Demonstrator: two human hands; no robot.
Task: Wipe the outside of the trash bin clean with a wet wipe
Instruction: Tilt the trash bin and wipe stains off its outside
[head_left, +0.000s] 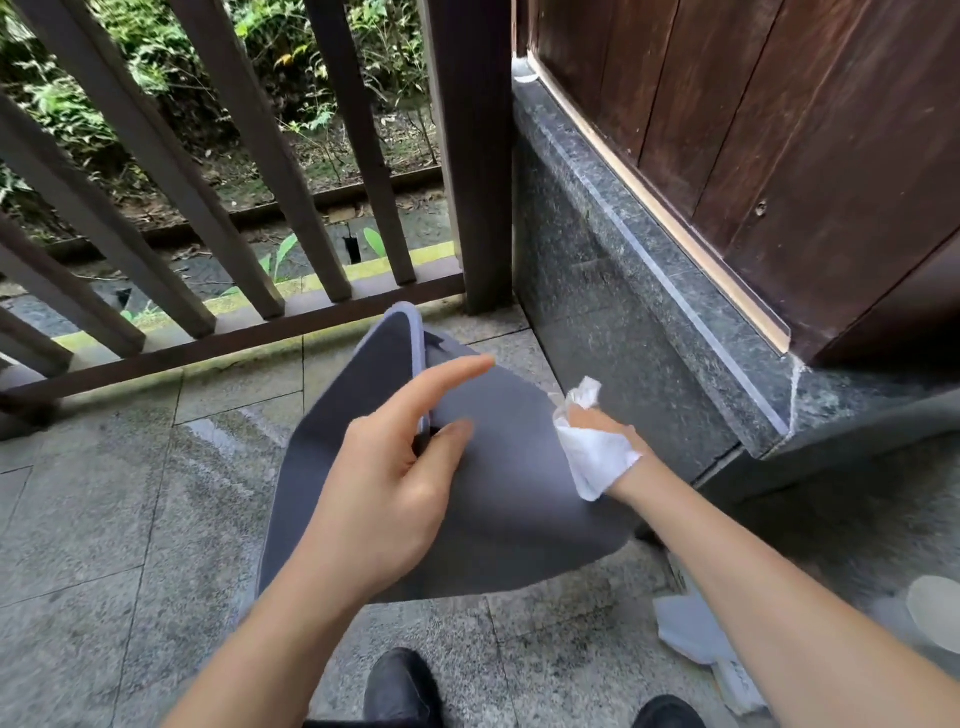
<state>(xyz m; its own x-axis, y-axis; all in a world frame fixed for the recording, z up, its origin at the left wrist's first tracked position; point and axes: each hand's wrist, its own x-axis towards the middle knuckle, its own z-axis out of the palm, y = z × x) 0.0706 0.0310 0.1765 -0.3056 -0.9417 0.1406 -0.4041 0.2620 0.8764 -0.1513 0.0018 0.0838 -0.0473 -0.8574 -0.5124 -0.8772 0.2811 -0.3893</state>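
A dark grey trash bin (498, 499) is tipped over above the stone floor, with its opening rim pointing away toward the railing. My left hand (384, 488) grips the bin's rim, thumb on the outer wall and index finger stretched forward. My right hand (608, 447) holds a crumpled white wet wipe (592, 452) and presses it against the bin's right outer side. Most of my right hand is hidden under the wipe.
A dark wooden railing (234, 218) runs across the back left, with plants beyond it. A speckled stone ledge (634, 322) and a wooden wall (779, 130) stand close on the right. A wipe packet (691, 629) and a pale round object (935, 608) lie on the floor at right. My shoes (400, 686) show below.
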